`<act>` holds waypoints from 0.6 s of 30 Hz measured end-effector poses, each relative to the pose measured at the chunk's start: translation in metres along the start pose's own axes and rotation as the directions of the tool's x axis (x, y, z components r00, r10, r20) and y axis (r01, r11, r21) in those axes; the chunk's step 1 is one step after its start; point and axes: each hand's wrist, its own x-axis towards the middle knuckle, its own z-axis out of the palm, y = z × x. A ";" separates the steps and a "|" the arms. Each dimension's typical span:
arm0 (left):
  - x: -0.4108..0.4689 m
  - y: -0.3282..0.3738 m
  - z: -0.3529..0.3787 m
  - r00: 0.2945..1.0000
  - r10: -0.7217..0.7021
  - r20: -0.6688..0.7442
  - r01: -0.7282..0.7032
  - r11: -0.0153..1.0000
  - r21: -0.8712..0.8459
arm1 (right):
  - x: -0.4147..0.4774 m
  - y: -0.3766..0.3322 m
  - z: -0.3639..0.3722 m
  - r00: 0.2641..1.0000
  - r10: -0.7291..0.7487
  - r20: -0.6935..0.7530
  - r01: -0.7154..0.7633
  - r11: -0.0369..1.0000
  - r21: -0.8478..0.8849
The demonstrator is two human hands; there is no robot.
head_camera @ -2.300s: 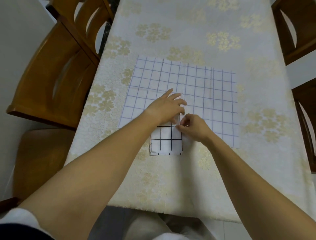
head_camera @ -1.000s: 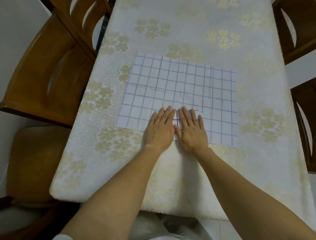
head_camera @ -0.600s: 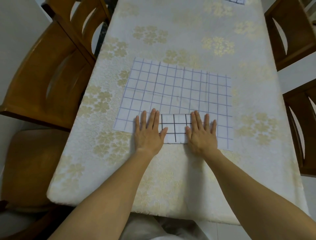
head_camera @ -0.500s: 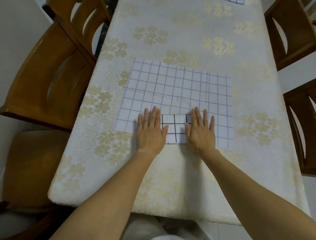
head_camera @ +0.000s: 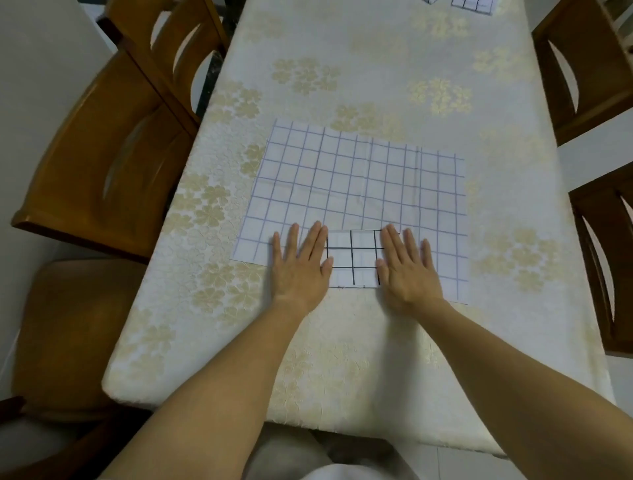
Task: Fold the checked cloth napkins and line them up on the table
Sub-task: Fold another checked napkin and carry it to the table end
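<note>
Folded black-checked white cloth napkin point(head_camera: 352, 260) is lying between the left grip point(head_camera: 298, 270) and right grip point(head_camera: 406, 274), both spread flat, straight-fingered, touching its edges.

1. Desk point(head_camera: 342, 359) with a cream floral cover; large checked napkin point(head_camera: 359, 178) spread flat at centre.
2. Small folded napkin point(head_camera: 352, 257), dark grid, lies on the large one's 6 o'clock edge.
3. Left grip point(head_camera: 298, 270) flat, fingers straight, covering the folded napkin's 9 o'clock side.
4. Right grip point(head_camera: 407, 270) flat, covering its 3 o'clock side.
5. More checked cloth point(head_camera: 472, 4) at the desk's 1 o'clock, cut off by the frame.
6. Wooden chairs at 9 o'clock point(head_camera: 113, 147) and 2 o'clock point(head_camera: 589, 68).
</note>
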 end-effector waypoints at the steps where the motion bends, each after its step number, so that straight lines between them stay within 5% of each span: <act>1: -0.001 -0.005 0.000 1.000 -0.002 0.005 0.002 1.000 0.015 | -0.003 0.007 -0.002 1.000 0.004 0.012 -0.004 1.000 -0.011; 6: -0.004 -0.023 -0.002 1.000 -0.013 0.000 0.013 1.000 0.009 | 0.000 0.011 -0.008 0.999 0.049 0.015 -0.048 0.996 -0.076; 11: 0.001 0.001 -0.018 0.991 0.009 -0.135 -0.020 0.997 -0.077 | 0.014 -0.054 -0.019 0.978 0.006 -0.210 0.007 0.998 0.060; 14: 0.003 0.027 -0.014 0.991 0.123 -0.048 -0.124 0.992 -0.022 | 0.022 -0.080 -0.005 0.994 -0.090 -0.055 0.095 0.992 0.088; 18: 0.002 0.016 -0.002 0.998 0.062 0.001 -0.062 0.996 -0.063 | 0.015 -0.060 0.008 0.997 -0.067 -0.037 0.070 0.992 0.103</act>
